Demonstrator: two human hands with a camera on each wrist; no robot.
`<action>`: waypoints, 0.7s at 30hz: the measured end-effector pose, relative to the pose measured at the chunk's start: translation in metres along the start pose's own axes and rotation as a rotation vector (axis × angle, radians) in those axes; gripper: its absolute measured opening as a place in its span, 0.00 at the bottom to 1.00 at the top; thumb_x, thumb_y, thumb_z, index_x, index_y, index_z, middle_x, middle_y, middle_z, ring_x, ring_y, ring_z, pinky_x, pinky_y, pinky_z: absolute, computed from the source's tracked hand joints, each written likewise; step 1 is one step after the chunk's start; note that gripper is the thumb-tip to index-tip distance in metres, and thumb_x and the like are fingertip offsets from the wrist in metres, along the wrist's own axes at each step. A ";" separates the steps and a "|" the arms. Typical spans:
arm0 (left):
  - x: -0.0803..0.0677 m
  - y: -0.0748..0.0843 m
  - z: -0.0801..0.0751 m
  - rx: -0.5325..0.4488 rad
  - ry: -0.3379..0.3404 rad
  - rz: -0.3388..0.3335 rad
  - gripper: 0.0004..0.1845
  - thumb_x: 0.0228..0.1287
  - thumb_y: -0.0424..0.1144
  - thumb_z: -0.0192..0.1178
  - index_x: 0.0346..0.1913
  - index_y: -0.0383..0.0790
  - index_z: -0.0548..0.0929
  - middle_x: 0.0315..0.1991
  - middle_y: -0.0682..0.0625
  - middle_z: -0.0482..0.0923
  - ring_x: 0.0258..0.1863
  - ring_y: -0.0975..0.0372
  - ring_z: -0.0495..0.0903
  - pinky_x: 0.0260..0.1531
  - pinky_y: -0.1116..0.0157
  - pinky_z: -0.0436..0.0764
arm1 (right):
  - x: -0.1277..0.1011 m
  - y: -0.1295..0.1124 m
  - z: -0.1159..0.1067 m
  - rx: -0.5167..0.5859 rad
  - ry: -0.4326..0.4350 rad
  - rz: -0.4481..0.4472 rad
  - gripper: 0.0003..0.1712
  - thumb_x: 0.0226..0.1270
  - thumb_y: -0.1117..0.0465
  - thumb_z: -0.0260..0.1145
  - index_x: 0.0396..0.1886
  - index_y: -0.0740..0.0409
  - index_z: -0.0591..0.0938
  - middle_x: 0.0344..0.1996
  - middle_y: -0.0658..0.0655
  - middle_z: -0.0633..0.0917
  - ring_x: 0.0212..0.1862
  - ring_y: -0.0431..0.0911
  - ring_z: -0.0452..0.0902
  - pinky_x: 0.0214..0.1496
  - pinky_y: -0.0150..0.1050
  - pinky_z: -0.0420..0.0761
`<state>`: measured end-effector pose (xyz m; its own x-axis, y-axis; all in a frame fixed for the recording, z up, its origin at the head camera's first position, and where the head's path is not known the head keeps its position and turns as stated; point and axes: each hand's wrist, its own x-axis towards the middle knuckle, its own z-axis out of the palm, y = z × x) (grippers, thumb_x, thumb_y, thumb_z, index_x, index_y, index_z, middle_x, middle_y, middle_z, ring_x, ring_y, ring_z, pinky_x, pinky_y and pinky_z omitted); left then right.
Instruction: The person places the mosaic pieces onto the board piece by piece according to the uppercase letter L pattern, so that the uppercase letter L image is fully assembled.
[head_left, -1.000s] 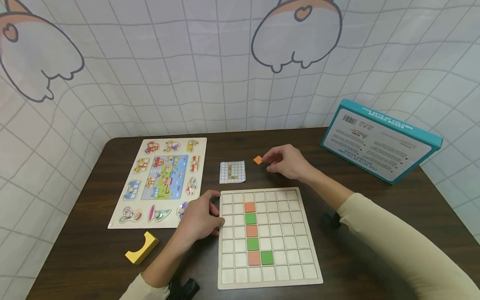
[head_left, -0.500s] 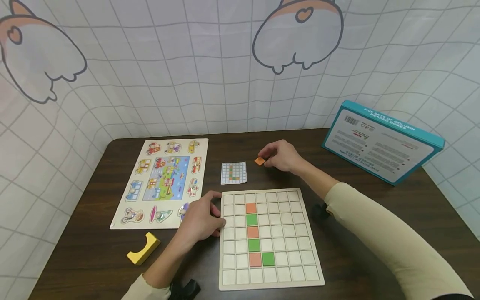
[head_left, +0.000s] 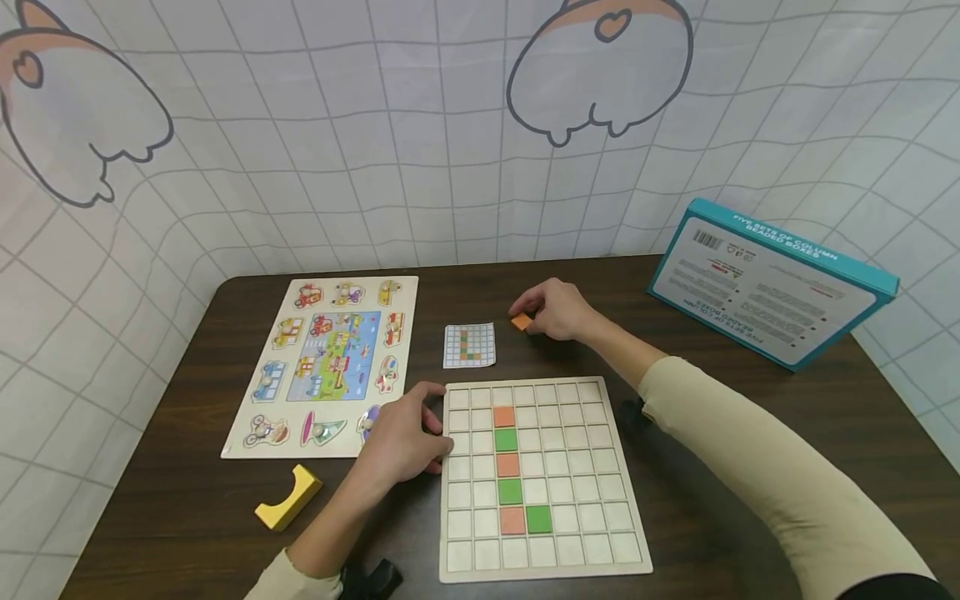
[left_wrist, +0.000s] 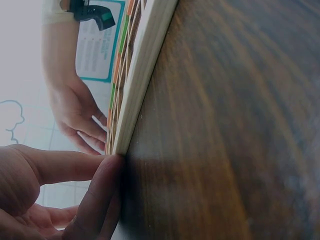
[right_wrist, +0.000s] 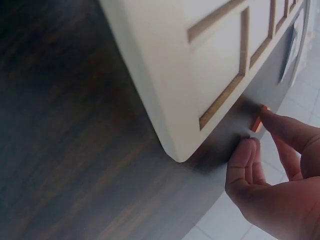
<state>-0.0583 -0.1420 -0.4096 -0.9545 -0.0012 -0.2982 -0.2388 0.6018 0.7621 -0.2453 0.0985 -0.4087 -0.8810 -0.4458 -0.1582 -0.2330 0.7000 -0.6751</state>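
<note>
1. Right hand [head_left: 557, 310] reaching out beyond the board [head_left: 542, 563], fingertips pinching the orange tile [head_left: 521, 322]; the right wrist view shows one finger [right_wrist: 290, 131] on the tile's [right_wrist: 257, 120] edge and another curled just below.
2. Tile on or just above the bench [head_left: 187, 517], right of the card [head_left: 469, 345] and apart from the board's far edge.
3. Left hand [head_left: 401, 443] resting at the board's left edge, fingers loosely curled, thumb and one finger pressed against the rim [left_wrist: 142, 75]. Best kept there, to steady the board.
4. For a clean pickup: pinch on two opposite edges, not on the faces, with light pressure. Probably easiest to tip one edge up first, since a thin piece lies flat on the wood.
5. Carry level and low, with the card's pattern checked before choosing a cell.
6. Set down square to the cell walls, one edge in first, then the rest lowered.
7. Orientation: a flat square, so no real long axis. In the head view seen slightly turned, one corner toward the card. In the right wrist view apparently raised on edge, though hard to tell.
8. Thin side best kept vertical for seating.
</note>
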 end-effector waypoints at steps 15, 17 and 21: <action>-0.003 0.002 0.000 0.001 0.004 0.011 0.35 0.56 0.25 0.72 0.68 0.37 0.75 0.33 0.45 0.77 0.15 0.59 0.82 0.17 0.64 0.85 | 0.000 -0.003 0.003 -0.081 0.022 -0.024 0.15 0.62 0.71 0.74 0.48 0.59 0.90 0.47 0.58 0.91 0.56 0.56 0.84 0.62 0.52 0.81; -0.003 0.002 0.000 0.004 0.005 0.012 0.35 0.56 0.25 0.72 0.68 0.37 0.75 0.33 0.45 0.77 0.15 0.59 0.82 0.17 0.64 0.85 | -0.001 -0.004 0.003 -0.088 0.026 -0.025 0.14 0.62 0.71 0.74 0.48 0.59 0.90 0.47 0.58 0.91 0.56 0.56 0.84 0.62 0.52 0.81; -0.002 0.002 0.000 0.007 0.008 0.010 0.35 0.56 0.25 0.72 0.68 0.37 0.75 0.33 0.45 0.77 0.15 0.59 0.82 0.17 0.63 0.85 | -0.003 -0.006 0.000 -0.101 0.033 -0.016 0.14 0.63 0.71 0.73 0.48 0.59 0.90 0.46 0.58 0.91 0.55 0.55 0.84 0.63 0.52 0.81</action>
<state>-0.0567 -0.1414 -0.4075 -0.9583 -0.0010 -0.2859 -0.2277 0.6072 0.7612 -0.2410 0.0954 -0.4044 -0.8894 -0.4402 -0.1229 -0.2863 0.7463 -0.6009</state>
